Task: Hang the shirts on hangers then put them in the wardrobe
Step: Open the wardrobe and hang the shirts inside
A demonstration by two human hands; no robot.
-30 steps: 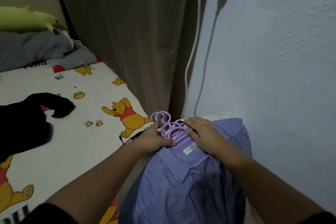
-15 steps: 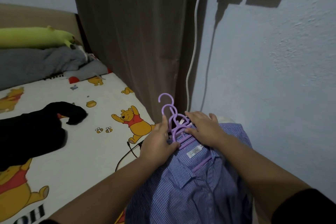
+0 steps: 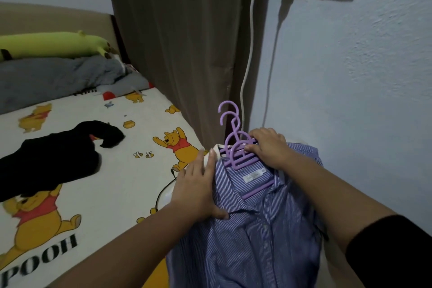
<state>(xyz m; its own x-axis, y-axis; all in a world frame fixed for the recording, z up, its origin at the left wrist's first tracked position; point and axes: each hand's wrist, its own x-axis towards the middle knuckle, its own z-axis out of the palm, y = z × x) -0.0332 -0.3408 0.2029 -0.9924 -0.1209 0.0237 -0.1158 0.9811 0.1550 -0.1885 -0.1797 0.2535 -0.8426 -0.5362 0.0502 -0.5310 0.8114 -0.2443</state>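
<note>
A bed (image 3: 98, 182) with a bear-print sheet carries a black garment (image 3: 53, 156). At its corner, a blue-and-white striped shirt (image 3: 252, 229) hangs on purple plastic hangers (image 3: 236, 147). The left hand (image 3: 198, 189) lies flat with straight fingers on its shoulder; the right hand (image 3: 271, 147) pinches the hangers.

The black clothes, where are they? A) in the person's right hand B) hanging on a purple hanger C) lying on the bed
C: the black clothes lie spread on the cartoon-bear bed sheet, apart from both hands, while the purple hangers hold a striped shirt.
</note>
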